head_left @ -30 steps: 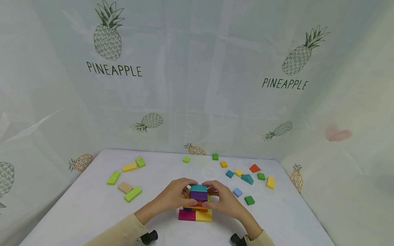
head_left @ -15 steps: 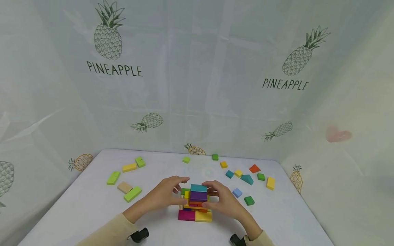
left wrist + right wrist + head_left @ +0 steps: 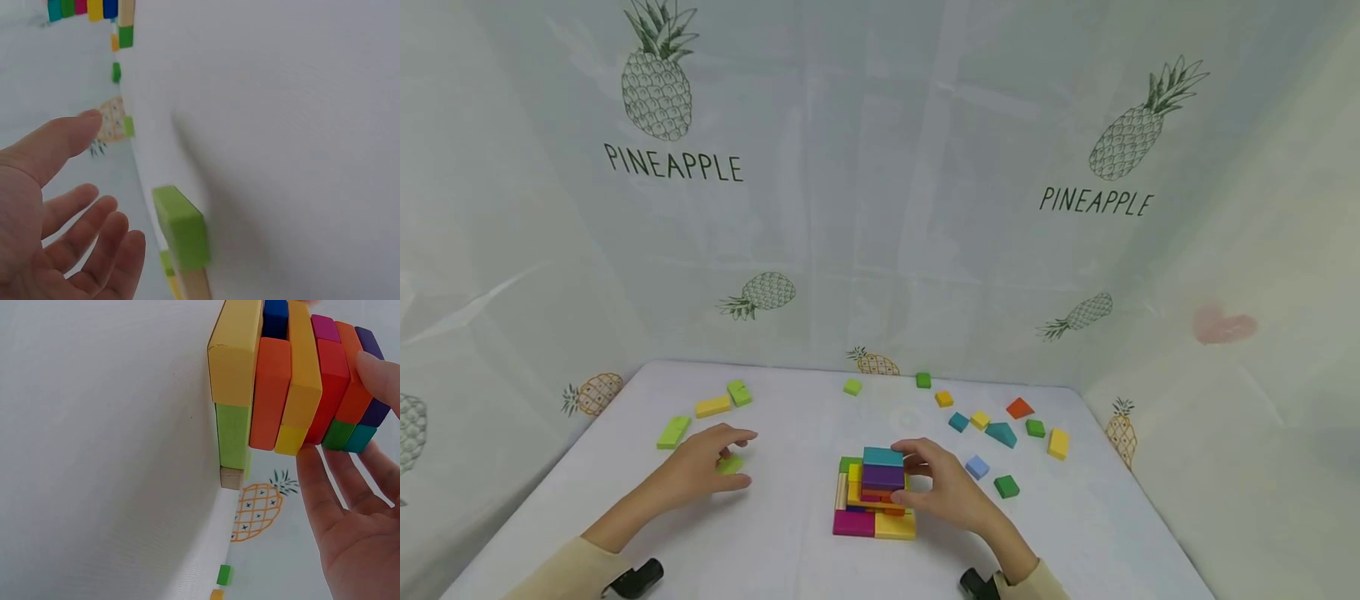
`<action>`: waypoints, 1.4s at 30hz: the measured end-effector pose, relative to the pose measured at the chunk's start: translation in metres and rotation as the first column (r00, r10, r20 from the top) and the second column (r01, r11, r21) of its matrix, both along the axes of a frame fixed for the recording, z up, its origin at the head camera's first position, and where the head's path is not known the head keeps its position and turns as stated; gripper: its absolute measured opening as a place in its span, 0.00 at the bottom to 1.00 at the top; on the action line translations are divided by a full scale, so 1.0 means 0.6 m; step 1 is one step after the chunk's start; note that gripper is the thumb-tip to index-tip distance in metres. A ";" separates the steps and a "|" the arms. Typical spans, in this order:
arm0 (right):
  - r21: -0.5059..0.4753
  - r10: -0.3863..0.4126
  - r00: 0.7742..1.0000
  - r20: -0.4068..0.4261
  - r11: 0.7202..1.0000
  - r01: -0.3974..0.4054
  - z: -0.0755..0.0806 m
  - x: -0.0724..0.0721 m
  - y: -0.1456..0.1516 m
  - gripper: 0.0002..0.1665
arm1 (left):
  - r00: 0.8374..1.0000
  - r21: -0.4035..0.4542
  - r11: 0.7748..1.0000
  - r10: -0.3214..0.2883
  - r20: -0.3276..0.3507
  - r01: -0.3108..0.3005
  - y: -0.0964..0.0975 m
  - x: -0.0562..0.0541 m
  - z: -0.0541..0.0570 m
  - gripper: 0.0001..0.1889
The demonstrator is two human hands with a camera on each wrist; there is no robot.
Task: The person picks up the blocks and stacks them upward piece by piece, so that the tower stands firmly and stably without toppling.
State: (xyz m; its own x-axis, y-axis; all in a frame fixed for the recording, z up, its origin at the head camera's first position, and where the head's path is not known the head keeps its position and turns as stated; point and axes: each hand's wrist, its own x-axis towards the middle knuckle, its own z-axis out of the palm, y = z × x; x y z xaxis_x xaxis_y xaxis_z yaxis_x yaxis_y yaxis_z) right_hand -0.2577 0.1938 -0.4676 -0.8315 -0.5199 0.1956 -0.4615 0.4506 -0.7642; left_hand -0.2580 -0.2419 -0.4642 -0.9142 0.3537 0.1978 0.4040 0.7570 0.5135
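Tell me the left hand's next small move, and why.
Probably lower the left hand and pinch the nearest light green block: the hand is empty, and in the head view that block shows within its spread grasp, while the right hand holds the block stack.

This is a screened-off table (image 3: pixel 797 567), in what kind of room one cannot tell. Pineapple-print cloth (image 3: pixel 880 208) surrounds it from nine through twelve to three o'clock.
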 end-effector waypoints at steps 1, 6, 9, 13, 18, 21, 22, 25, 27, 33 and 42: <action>-0.004 0.000 1.000 0.000 1.000 0.000 0.000 0.000 0.000 0.36 | 1.000 -0.008 1.000 0.007 -0.003 -0.007 -0.008 0.002 -0.002 0.35; -0.015 -0.001 1.000 -0.002 1.000 0.001 0.002 0.000 0.002 0.36 | 0.999 -0.037 0.999 0.034 -0.014 -0.034 -0.034 0.006 -0.014 0.35; -0.012 -0.002 1.000 -0.005 1.000 0.002 0.002 0.000 0.002 0.36 | 0.999 -0.035 0.999 0.041 -0.008 -0.041 -0.041 0.007 -0.019 0.35; -0.008 -0.005 1.000 -0.002 1.000 0.005 0.002 0.001 0.001 0.36 | 0.999 -0.025 0.999 0.037 0.003 -0.037 -0.043 0.005 -0.025 0.33; -0.007 -0.001 1.000 0.000 1.000 0.001 0.002 0.000 0.000 0.37 | 1.000 -0.015 1.000 0.022 -0.005 -0.022 -0.042 -0.001 -0.029 0.30; -0.004 -0.003 1.000 0.000 1.000 0.003 0.001 0.000 0.000 0.37 | 1.000 -0.017 1.000 -0.010 -0.018 0.010 -0.040 -0.006 -0.030 0.28; -0.003 -0.003 1.000 0.002 1.000 0.003 0.001 0.000 0.000 0.37 | 0.999 -0.020 1.000 -0.025 -0.022 0.024 -0.039 -0.007 -0.031 0.28; -0.001 -0.004 1.000 0.005 1.000 0.004 0.000 0.000 0.000 0.37 | 0.998 -0.018 0.998 -0.055 -0.006 0.055 -0.037 -0.010 -0.031 0.27; -0.002 -0.003 1.000 0.007 1.000 0.003 0.000 0.000 -0.001 0.38 | 0.997 -0.015 0.997 -0.071 0.011 0.072 -0.035 -0.011 -0.031 0.26; 0.002 -0.006 1.000 0.012 1.000 0.006 0.000 0.002 -0.002 0.38 | 0.990 -0.038 0.989 -0.143 0.010 0.143 -0.029 -0.007 -0.030 0.22; 0.005 -0.006 1.000 0.022 1.000 0.006 0.002 0.002 -0.003 0.39 | 0.994 -0.027 0.993 -0.112 -0.008 0.112 -0.007 -0.005 -0.025 0.19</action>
